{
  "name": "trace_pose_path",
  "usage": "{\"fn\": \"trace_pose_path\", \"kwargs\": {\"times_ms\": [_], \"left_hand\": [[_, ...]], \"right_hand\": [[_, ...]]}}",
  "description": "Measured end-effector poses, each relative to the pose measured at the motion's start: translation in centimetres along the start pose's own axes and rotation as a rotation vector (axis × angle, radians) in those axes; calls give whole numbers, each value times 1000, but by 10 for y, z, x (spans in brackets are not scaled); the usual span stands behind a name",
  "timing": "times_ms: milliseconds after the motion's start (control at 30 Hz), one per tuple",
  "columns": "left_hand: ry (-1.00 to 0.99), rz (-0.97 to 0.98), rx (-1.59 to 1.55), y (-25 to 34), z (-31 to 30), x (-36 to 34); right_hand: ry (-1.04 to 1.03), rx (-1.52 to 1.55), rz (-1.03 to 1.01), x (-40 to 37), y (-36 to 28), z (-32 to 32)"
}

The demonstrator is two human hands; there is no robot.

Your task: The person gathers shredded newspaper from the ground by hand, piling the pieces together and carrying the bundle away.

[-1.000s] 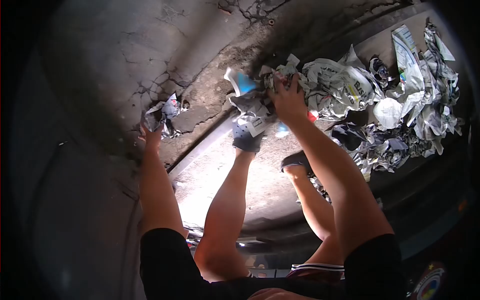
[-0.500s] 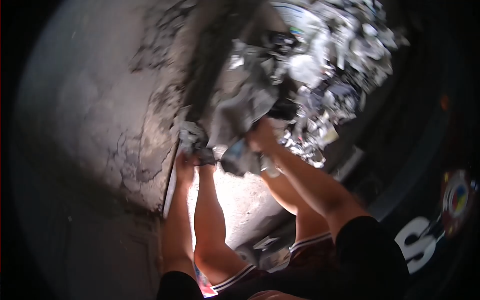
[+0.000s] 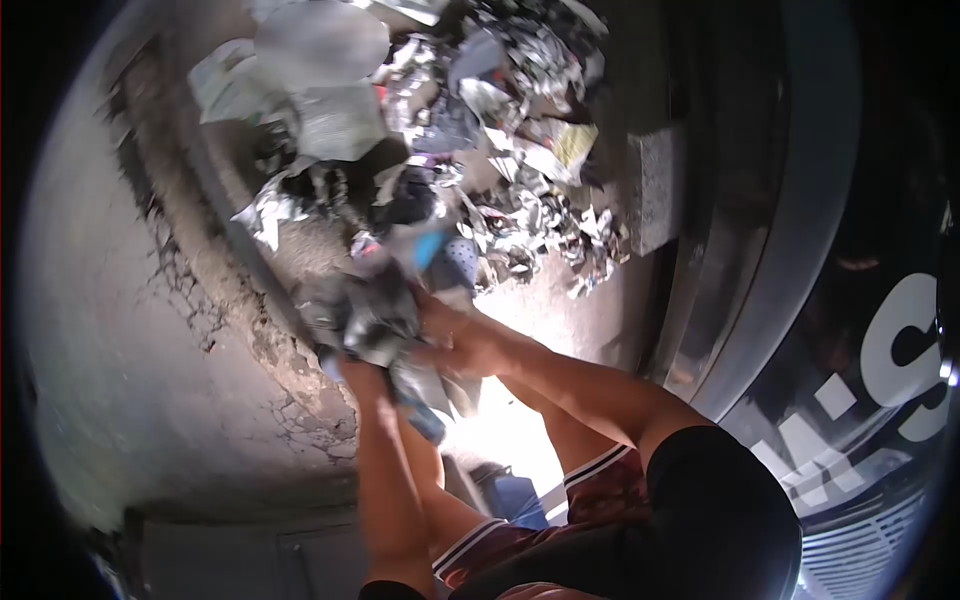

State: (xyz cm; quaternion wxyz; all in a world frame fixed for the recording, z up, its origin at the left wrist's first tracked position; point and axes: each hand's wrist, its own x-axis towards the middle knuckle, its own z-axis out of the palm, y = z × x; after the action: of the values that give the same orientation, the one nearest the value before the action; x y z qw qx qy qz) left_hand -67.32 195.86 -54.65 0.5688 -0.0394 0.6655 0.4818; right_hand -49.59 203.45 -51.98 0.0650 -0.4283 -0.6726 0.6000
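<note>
A loose bundle of crumpled grey scraps, blurred by motion, is gathered between my two hands above the floor. My left hand grips it from below, its fingers mostly hidden under the bundle. On the other side my right hand has its fingers curled round the scraps' right edge. A piece with a bright blue patch and a dark dotted piece stick up just beyond the right hand. Under the hands a limp grey strip hangs down.
Ahead lies a wide heap of torn paper and plastic-like scraps, with a pale round piece at its far left. A cracked wall runs along the left. At right stand a pale block and a dark panel with white lettering.
The view has swung, shifting the heap leftward. My right hand has come in close to my left, and the scraps they held apart are now bunched together.
</note>
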Motion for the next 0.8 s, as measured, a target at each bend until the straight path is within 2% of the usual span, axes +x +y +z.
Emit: {"fn": "trace_pose_path", "kwargs": {"times_ms": [33, 67, 100, 133, 167, 200, 233, 300, 367, 400, 433, 467, 533, 600, 633, 667, 700, 733, 767, 800], "left_hand": [[91, -69, -47, 23, 6, 14], [136, -77, -87, 33, -5, 39], [123, 21, -77, 56, -2, 54], [132, 19, -63, 50, -38, 86], [79, 22, -75, 62, -45, 102], [44, 60, 20, 53, -71, 127], [93, 129, 175, 32, -108, 156], [186, -25, 238, 2, -142, 188], [98, -129, 174, -4, -120, 207], [42, -50, 338, -2, -81, 208], [-59, -10, 539, -4, -49, 220], [-83, 131, 772, -22, -41, 237], [78, 230, 882, -62, -3, 253], [118, 362, 892, -73, 33, 252], [203, 265, 841, -71, 41, 246], [172, 185, 836, -73, 34, 249], [207, 174, 781, -78, 56, 236], [242, 166, 725, -83, 79, 223], [201, 162, 792, -88, 98, 218], [159, 160, 858, -94, 117, 213]], "right_hand": [[76, 257, 107, -7, 4, -24], [303, 518, 405, -15, 9, -42], [438, 407, 476, -40, 74, -57], [569, 301, 557, -65, 138, -73], [721, 325, 667, -100, 190, -89], [856, 105, 930, -135, 253, -100], [981, 141, 1006, -165, 283, -120], [1147, -288, 1285, -253, 375, -142], [1242, -304, 1547, -287, 424, -171], [1295, -259, 1293, -294, 453, -175], [1256, -22, 1261, -295, 465, -179], [1224, 265, 1204, -286, 469, -182], [1146, 853, 1072, -258, 482, -190], [1351, 777, 1219, -199, 468, -182], [1458, 733, 1308, -186, 458, -171], [1311, 849, 1233, -186, 455, -158], [1159, 840, 1152, -176, 435, -150], [1161, 734, 980, -167, 439, -128], [1186, 662, 909, -140, 423, -111], [1198, 853, 937, -109, 403, -95]]}}
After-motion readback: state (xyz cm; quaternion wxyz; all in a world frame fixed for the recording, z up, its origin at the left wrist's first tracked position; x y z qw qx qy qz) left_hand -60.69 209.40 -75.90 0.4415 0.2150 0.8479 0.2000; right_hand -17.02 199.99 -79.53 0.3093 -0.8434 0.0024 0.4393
